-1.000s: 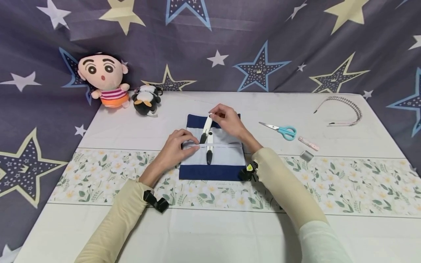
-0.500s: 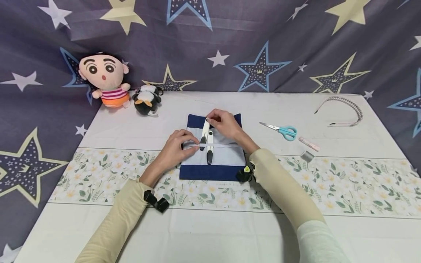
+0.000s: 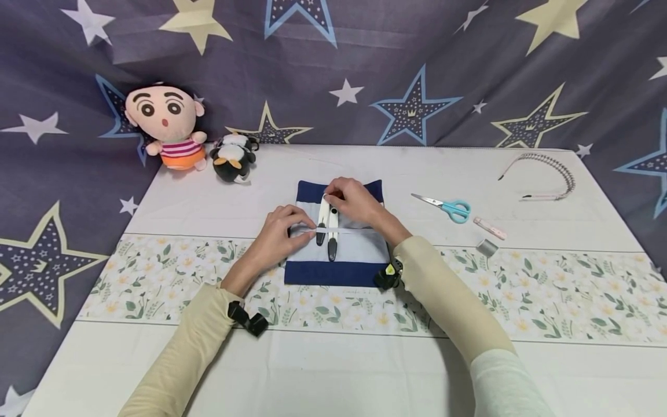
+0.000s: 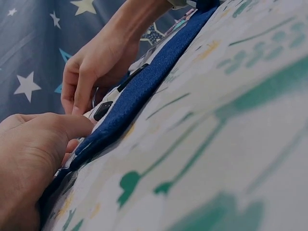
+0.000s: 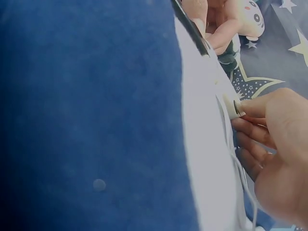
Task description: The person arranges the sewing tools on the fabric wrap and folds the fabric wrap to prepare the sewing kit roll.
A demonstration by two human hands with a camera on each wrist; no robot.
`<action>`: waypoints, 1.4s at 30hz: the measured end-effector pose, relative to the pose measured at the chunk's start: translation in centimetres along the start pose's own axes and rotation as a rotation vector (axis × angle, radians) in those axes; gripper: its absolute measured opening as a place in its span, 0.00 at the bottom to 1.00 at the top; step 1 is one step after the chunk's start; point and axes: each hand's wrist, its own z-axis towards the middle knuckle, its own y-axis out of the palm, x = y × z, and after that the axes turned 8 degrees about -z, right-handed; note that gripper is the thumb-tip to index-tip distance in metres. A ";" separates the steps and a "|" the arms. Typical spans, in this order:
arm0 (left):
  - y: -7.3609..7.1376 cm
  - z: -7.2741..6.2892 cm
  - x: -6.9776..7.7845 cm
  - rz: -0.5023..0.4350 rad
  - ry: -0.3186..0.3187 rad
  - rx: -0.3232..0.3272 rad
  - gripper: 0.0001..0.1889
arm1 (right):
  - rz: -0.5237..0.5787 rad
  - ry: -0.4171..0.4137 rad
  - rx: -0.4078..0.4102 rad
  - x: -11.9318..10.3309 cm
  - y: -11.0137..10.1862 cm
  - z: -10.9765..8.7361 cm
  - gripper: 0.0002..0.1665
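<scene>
A navy and pale grey fabric tool wrap (image 3: 336,274) lies spread on the table, a thin white elastic strap (image 3: 359,230) running across its middle. My right hand (image 3: 354,200) pinches the upper end of a slim white tool (image 3: 323,213) with a black lower end, its kind unclear. That tool passes under the strap. Just right of it, a second similar white tool (image 3: 332,233) sits under the strap too. My left hand (image 3: 278,234) pinches the strap beside the first tool. In the right wrist view, the right hand's (image 5: 284,149) thumb and fingers hold the tool's end (image 5: 234,108).
To the right lie blue-handled scissors (image 3: 448,208), a small pink item (image 3: 488,227), a grey spool-like piece (image 3: 487,248) and a headband (image 3: 565,174). A plush doll (image 3: 174,130) and a penguin toy (image 3: 232,159) sit at the back left.
My right hand has moved toward me and slightly left, sliding the white tool down so its black end now shows below the strap. The left hand has stayed in place.
</scene>
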 end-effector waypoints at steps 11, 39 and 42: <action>0.1 0.1 -0.1 0.006 0.030 0.010 0.02 | -0.204 -0.127 -0.038 -0.4 -0.1 0.1 0.11; 0.2 0.0 0.0 0.000 0.020 0.013 0.04 | -0.293 -0.254 0.000 -1.3 0.8 -1.3 0.07; 0.1 0.0 0.1 0.006 0.010 0.014 0.05 | -0.266 -0.219 0.005 -1.3 0.6 -1.6 0.10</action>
